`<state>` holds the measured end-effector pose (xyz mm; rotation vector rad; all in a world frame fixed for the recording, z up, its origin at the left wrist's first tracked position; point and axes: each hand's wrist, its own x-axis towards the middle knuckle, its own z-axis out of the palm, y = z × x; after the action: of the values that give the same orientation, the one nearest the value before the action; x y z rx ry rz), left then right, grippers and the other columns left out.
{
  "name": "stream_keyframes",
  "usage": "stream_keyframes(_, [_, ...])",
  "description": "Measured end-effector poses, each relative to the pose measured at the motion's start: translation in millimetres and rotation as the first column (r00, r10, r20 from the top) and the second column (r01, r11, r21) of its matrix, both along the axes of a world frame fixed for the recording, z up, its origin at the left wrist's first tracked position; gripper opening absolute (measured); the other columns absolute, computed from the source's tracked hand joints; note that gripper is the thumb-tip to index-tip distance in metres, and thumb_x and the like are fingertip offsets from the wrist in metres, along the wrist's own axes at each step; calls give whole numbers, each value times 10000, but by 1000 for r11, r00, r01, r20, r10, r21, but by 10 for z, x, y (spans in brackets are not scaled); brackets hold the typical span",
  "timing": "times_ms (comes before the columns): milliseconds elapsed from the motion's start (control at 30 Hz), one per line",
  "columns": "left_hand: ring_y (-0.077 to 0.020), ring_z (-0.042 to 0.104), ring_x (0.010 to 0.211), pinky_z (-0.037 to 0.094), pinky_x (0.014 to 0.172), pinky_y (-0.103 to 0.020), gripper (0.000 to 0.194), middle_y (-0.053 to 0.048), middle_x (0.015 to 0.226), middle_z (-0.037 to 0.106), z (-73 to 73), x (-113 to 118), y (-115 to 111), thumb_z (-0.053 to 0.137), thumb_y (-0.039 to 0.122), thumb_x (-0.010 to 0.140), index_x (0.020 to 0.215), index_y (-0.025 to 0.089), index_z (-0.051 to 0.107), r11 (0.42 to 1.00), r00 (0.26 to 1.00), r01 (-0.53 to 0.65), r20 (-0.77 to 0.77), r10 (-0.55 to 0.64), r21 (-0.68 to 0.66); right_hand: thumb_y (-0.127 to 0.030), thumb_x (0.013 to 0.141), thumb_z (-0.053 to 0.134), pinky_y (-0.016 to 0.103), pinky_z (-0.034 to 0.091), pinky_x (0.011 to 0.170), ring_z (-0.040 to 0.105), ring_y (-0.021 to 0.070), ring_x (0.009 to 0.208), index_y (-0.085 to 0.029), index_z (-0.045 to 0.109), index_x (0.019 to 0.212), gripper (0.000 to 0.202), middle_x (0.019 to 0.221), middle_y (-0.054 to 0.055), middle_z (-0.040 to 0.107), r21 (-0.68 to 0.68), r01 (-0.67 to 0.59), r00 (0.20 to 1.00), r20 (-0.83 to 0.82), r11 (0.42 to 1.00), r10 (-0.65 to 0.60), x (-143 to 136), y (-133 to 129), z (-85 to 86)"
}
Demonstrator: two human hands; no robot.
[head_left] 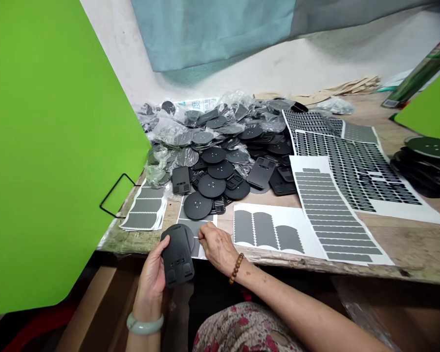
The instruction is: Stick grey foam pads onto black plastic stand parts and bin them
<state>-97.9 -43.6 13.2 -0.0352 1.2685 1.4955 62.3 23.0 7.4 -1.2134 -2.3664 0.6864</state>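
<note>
Left hand: one, closed on a black plate, before the table's front edge. Right hand: one, fingers narrowed at a grey-panelled sheet; whether they gripped anything, could not tell. Hazards, judged: a slack left grip could have dropped the plate; dragging fingertips, creased the sheet.

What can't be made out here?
Head view:
Left hand: fingers mostly behind the held black part.
Right hand: curled fingers hide whether it pinches anything.
Disc stack: cut off by the right edge.
Patterned sheet: marks too small to read.
Wrapped discs: obscured by crumpled plastic.
</note>
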Motion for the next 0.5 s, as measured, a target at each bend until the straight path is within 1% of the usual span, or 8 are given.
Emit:
stream_keyframes(200, [-223, 712, 702, 579, 728, -342, 241, -92, 811, 744, 22, 20, 1, 601, 101, 782, 1017, 88, 654, 1000, 1000, -10, 6, 10, 8, -101, 830, 462, 264, 284, 612, 506, 143, 698, -187, 549, 829, 122, 818, 24, 542, 20, -15, 999, 52, 1000, 14, -9, -9, -16])
stream_keyframes(333, [-218, 711, 686, 579, 727, -336, 201, -82, 773, 742, 43, 37, 3, 597, 94, 785, 974, 90, 663, 1000, 1000, -8, -1, 8, 3, -112, 831, 462, 262, 292, 618, 508, 140, 691, -185, 551, 818, 116, 807, 20, 549, -15, -3, 1000, 17, 1000, 4, -8, -3, 24])
stream_keyframes(433, [-221, 712, 705, 578, 726, -333, 214, -90, 788, 742, 48, 41, 7, 595, 96, 785, 987, 86, 663, 1000, 1000, -19, 16, 19, -5, -107, 821, 465, 257, 304, 634, 519, 141, 709, -184, 549, 811, 114, 809, 20, 557, -56, 7, 1000, -19, 998, -8, -1, -14, 54])
stream_keyframes(500, [-215, 712, 712, 576, 725, -322, 229, -90, 807, 742, 41, 37, 9, 602, 86, 776, 997, 87, 663, 999, 999, -35, 17, 35, -9, -111, 822, 464, 255, 308, 642, 522, 143, 724, -187, 543, 813, 110, 816, 20, 556, -54, 11, 999, -39, 998, -14, 2, -26, 54])
